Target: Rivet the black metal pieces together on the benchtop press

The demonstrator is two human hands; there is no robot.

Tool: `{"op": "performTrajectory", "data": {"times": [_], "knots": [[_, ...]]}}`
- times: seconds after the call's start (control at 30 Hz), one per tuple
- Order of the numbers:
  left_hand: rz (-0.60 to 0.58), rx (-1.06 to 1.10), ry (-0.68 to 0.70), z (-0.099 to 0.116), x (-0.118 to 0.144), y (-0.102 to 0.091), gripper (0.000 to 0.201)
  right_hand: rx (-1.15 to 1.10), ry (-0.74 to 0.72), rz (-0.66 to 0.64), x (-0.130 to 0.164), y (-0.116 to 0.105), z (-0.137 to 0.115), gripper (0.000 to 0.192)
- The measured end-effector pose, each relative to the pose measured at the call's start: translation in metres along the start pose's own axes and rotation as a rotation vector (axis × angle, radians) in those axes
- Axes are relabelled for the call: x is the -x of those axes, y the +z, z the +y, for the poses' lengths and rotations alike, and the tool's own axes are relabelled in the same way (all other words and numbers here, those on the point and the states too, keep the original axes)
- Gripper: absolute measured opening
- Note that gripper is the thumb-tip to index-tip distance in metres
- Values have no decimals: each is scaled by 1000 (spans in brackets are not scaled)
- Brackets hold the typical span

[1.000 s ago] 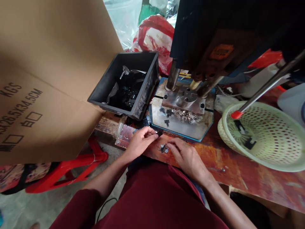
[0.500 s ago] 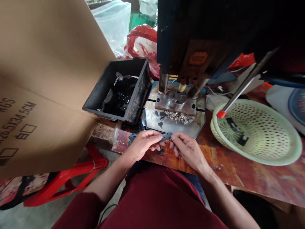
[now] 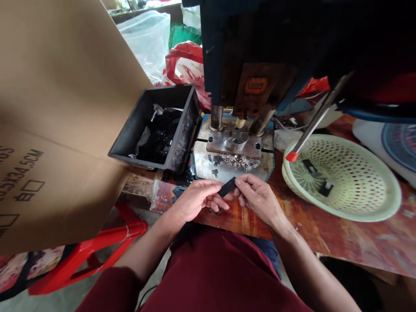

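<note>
Maroon cloth (image 3: 211,277) fills the bottom of the view, covering the lap of a seated person whose two forearms reach forward over the near edge of a worn reddish-brown worktop (image 3: 341,238). The left hand (image 3: 195,200) and the right hand (image 3: 258,198) meet just above that edge, and between them they hold a small flat black part (image 3: 226,187), tilted with its right end higher. The left hand pinches the lower end between thumb and fingertips, fingers curled; the right hand pinches the upper end the same way. On the worktop just under the hands lies another small dark piece (image 3: 215,211), partly hidden.

Just beyond the hands sits the metal base plate (image 3: 260,167) of a press, with a few little black pieces and a heap of shiny metal bits (image 3: 240,161) scattered on it. The dark body of the press (image 3: 260,52) rises above, on two steel posts. To the left of the plate stands a black plastic bin (image 3: 185,130) holding black parts. To the right, a pale green perforated basket (image 3: 383,203) holds a couple of dark pieces, and a metal lever with a red tip (image 3: 291,157) hangs over its rim. A large cardboard box (image 3: 58,121) fills the left side, with a red stool (image 3: 97,251) beneath it. Plastic bags (image 3: 182,65) lie farthest back.
</note>
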State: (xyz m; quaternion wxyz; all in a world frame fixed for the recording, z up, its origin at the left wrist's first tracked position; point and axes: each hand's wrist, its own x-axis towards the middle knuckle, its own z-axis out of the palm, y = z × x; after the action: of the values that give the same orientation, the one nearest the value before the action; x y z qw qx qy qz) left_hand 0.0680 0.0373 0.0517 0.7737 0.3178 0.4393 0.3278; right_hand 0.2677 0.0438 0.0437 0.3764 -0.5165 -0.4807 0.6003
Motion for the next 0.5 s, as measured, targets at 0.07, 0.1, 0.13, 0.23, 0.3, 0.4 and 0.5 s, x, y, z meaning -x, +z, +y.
{"op": "performTrajectory", "data": {"times": [0.07,0.1,0.13,0.23,0.3,0.4,0.5], "knots": [[-14,15,-11,0,1,-1,43,10,4,22,0,0,1,51],[-22,22,-16,0,1,-2,43,20,4,30,0,0,0,51],[-32,27,-21,0,1,-3,43,33,3,33,0,0,0,52],[-58,49,-30,-2,1,-4,43,78,-15,41,2,1,-3,50],[-56,71,-31,-3,0,-5,45,97,-27,45,2,1,-5,48],[-37,57,-33,-4,0,-4,47,113,-28,47,2,3,-6,45],[-10,-22,-25,-6,2,-3,47,134,-20,10,3,4,-4,43]]}}
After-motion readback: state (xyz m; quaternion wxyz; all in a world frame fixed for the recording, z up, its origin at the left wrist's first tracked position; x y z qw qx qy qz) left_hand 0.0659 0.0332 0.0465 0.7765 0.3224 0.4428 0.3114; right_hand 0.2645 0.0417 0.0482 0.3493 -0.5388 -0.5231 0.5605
